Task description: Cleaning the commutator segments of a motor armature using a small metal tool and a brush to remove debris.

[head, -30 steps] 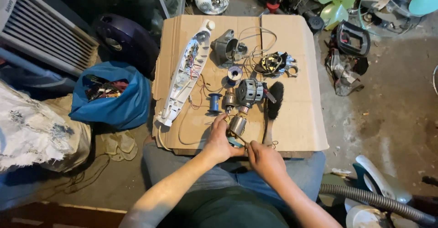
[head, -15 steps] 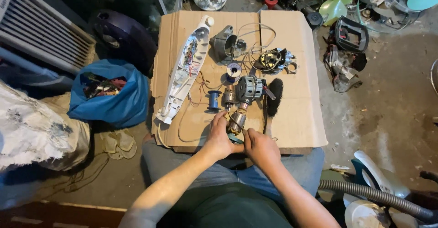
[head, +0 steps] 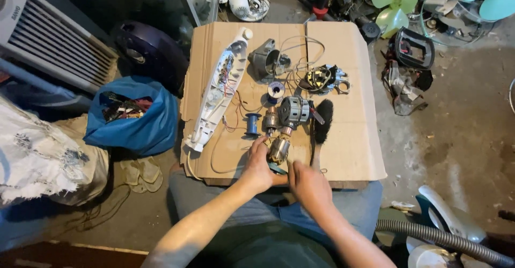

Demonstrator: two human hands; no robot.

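Note:
A sheet of cardboard [head: 354,139] rests across my lap, with motor parts spread over it. My left hand [head: 260,166] is at its near edge, fingers curled around a copper-wound motor armature [head: 279,149]. My right hand [head: 308,185] sits just right of it, fingers closed on a small teal tool [head: 276,167] that lies under the armature. Right behind the armature are a second small rotor [head: 270,121] and a grey motor body [head: 293,111]. A black brush [head: 322,120] lies to their right.
Also on the cardboard are a long white appliance shell [head: 220,88], a blue spool [head: 252,124], a solder reel [head: 276,91], a grey housing [head: 266,61] and a stator with loose wires [head: 321,78]. A blue bag [head: 134,120], sandals, a hose [head: 434,236] and fan parts lie on the floor.
My right hand has slid left and back toward my body, closing up to the left hand. My left hand stays on the armature.

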